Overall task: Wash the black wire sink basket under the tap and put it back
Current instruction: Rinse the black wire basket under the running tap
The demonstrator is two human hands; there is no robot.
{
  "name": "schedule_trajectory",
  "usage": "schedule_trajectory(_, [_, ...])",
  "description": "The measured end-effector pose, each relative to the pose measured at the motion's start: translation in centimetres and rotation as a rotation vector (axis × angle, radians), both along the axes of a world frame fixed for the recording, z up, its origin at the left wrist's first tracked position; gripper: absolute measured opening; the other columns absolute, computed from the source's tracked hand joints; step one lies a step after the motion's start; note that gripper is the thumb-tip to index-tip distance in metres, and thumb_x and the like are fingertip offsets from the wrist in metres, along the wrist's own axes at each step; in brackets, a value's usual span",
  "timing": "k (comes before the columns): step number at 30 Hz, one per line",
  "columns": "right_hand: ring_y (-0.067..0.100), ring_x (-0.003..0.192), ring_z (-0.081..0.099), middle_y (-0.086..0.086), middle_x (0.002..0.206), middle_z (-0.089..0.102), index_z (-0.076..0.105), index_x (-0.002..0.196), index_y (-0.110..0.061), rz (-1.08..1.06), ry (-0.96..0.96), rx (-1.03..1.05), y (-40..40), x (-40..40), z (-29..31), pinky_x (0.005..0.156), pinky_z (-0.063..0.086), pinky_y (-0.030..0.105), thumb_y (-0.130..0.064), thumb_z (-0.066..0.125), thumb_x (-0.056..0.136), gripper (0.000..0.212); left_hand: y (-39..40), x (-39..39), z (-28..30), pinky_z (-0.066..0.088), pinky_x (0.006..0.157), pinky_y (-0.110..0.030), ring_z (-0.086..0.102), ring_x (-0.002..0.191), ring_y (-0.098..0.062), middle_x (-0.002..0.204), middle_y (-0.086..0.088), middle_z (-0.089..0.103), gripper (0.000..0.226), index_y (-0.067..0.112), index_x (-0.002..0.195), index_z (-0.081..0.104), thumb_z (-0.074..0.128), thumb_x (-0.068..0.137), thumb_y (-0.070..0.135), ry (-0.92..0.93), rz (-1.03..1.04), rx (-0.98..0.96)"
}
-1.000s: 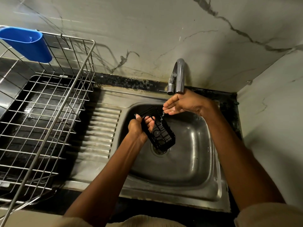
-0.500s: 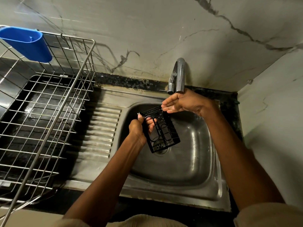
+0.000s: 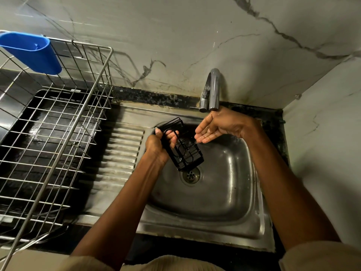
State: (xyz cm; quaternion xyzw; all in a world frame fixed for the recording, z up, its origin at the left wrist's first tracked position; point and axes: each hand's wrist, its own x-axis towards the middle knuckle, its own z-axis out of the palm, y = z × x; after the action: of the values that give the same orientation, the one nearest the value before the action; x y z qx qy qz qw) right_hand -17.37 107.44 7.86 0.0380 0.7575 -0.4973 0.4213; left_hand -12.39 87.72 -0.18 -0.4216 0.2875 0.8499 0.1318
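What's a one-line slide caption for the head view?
Left hand grips black wire basket over sink; right hand cupped below tap.

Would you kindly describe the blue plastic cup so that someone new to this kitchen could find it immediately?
Start at the stainless steel sink and look left to the large silver wire dish rack beside it. The blue plastic cup hangs on the rack's far rim, against the marble wall. It is the only brightly coloured item here; everything nearby is grey metal or black.
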Motion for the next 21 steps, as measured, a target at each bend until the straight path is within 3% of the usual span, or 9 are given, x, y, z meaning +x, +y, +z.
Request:
schedule_trajectory(8, [0.033,0.097,0.073,0.027,0.104,0.072,0.065,0.111,0.011,0.071,-0.046,0.048,-0.2,-0.4,-0.7,0.091,0.058,0.042,0.02,0.033,0.089,0.04,-1.4,-0.2,-0.3,0.048,0.04,-0.017,0.061,0.04,-0.013,0.06,-0.012,0.071,0.049,0.002,0.09,0.058,0.027,0.112,0.033,-0.015,0.008,-0.056])
schedule_trajectory(11, [0.031,0.1,0.072,0.025,0.109,0.071,0.064,0.114,0.009,-0.06,0.026,-0.019,-0.8,0.0,-2.1,0.092,0.058,0.04,0.017,0.04,0.091,0.034,-1.7,0.2,-0.8,0.038,0.034,-0.014,0.055,0.035,-0.009,0.055,-0.008,0.068,0.047,0.006,0.086,0.055,0.026,0.112,0.032,-0.047,-0.01,-0.1])
schedule_trajectory(13, [0.028,0.108,0.069,0.023,0.118,0.068,0.064,0.117,0.004,-0.202,0.172,-0.07,-2.2,0.8,-3.6,0.097,0.055,0.038,0.011,0.047,0.094,0.029,-1.8,0.4,-1.0,0.031,0.031,-0.014,0.05,0.031,-0.008,0.05,-0.005,0.065,0.046,0.008,0.082,0.053,0.026,0.112,0.031,-0.069,-0.02,-0.114])
schedule_trajectory(15, [0.02,0.127,0.055,0.013,0.138,0.059,0.061,0.129,-0.007,-0.201,0.397,-0.03,-4.3,2.4,-5.7,0.111,0.042,0.038,-0.005,0.05,0.1,0.031,-1.6,0.5,-1.3,0.024,0.029,-0.014,0.045,0.029,-0.007,0.047,-0.003,0.062,0.044,0.01,0.08,0.051,0.027,0.112,0.028,-0.086,-0.057,-0.135])
schedule_trajectory(17, [0.01,0.146,0.025,0.0,0.16,0.031,0.04,0.149,-0.02,-0.062,0.588,0.073,-6.2,4.4,-7.4,0.122,0.019,0.033,-0.027,0.039,0.107,0.043,-1.4,0.5,-1.4,0.022,0.028,-0.015,0.046,0.028,-0.006,0.045,-0.001,0.06,0.041,0.012,0.077,0.051,0.031,0.111,0.025,-0.114,-0.088,-0.159])
schedule_trajectory(19, [0.004,0.15,0.002,-0.009,0.166,0.007,0.017,0.157,-0.029,0.089,0.761,0.235,-6.9,5.7,-8.8,0.123,0.0,0.031,-0.042,0.024,0.107,0.053,-1.5,0.7,-1.7,0.024,0.027,-0.013,0.052,0.03,-0.005,0.042,0.002,0.058,0.039,0.013,0.076,0.052,0.035,0.109,0.021,-0.151,-0.077,-0.161])
schedule_trajectory(21, [0.005,0.151,-0.005,-0.01,0.166,-0.003,0.007,0.158,-0.033,0.162,0.823,0.363,-6.0,5.2,-9.7,0.122,-0.01,0.035,-0.05,0.017,0.105,0.056,-1.9,1.1,-2.2,0.027,0.027,-0.013,0.054,0.033,-0.003,0.042,0.005,0.056,0.037,0.014,0.075,0.052,0.038,0.109,0.019,-0.151,-0.053,-0.153])
